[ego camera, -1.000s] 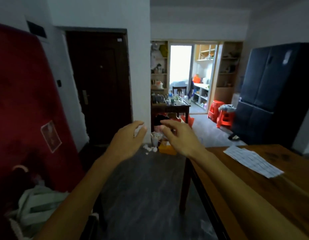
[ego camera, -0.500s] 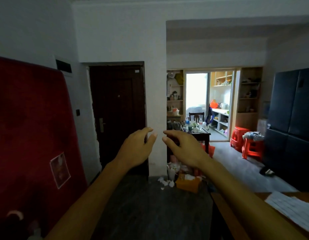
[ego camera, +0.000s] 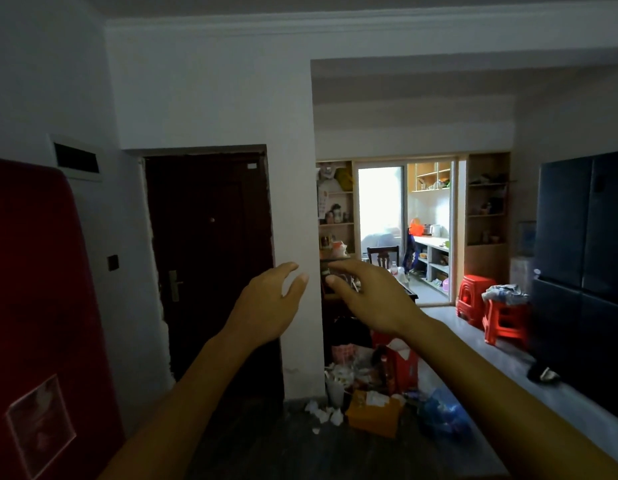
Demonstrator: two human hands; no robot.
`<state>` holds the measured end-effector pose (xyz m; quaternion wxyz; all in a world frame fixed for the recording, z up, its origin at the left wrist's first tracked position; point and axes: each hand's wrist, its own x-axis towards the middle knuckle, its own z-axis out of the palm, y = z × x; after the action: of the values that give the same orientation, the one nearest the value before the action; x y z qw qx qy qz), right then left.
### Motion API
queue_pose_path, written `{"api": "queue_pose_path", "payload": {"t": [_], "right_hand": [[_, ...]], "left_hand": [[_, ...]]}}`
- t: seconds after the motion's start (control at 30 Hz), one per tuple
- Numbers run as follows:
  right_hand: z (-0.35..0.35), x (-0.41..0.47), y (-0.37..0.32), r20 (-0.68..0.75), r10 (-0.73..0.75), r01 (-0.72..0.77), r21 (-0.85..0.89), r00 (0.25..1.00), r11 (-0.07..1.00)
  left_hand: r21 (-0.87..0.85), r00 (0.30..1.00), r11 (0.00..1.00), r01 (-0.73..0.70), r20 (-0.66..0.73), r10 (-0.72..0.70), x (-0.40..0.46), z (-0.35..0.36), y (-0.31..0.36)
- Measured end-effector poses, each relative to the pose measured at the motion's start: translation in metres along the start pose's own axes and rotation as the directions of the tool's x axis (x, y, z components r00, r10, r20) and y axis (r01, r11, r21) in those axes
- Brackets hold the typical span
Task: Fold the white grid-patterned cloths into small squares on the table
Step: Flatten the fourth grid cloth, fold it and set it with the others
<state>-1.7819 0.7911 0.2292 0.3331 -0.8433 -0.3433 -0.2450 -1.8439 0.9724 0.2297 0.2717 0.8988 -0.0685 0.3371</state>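
Both my arms reach forward into the room at chest height. My left hand (ego camera: 269,303) is held in the air with its fingers loosely spread and holds nothing. My right hand (ego camera: 373,299) hovers just to its right, fingers relaxed and empty, the fingertips of the two hands a short gap apart. No white grid-patterned cloth and no table show in the head view now.
A tall red panel (ego camera: 37,323) stands at the left, a dark door (ego camera: 210,258) behind my hands. Litter and an orange box (ego camera: 373,410) lie on the floor by the wall corner. Red stools (ego camera: 487,306) and a dark fridge (ego camera: 584,271) stand at the right.
My view has tilted upward, so the wooden table and the grid-patterned cloth at the lower right have dropped out of sight. Both hands stay raised, close together and empty.
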Motion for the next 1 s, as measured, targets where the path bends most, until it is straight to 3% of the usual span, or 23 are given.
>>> {"api": "queue_pose_path", "payload": {"t": [0.63,1.0], "right_hand": [[0.143,0.24,0.129,-0.091,0.083,-0.095,-0.145,0.992,0.985],[0.168,0.324,0.3,-0.185,0.249,-0.289,-0.241,0.951,0.927]], "left_hand": [[-0.142,0.988,0.978,-0.15,0.016,0.154,0.264,0.107,-0.196],[-0.21,0.963,0.955,-0.208,0.127,0.238,0.411,0.26,-0.264]]}}
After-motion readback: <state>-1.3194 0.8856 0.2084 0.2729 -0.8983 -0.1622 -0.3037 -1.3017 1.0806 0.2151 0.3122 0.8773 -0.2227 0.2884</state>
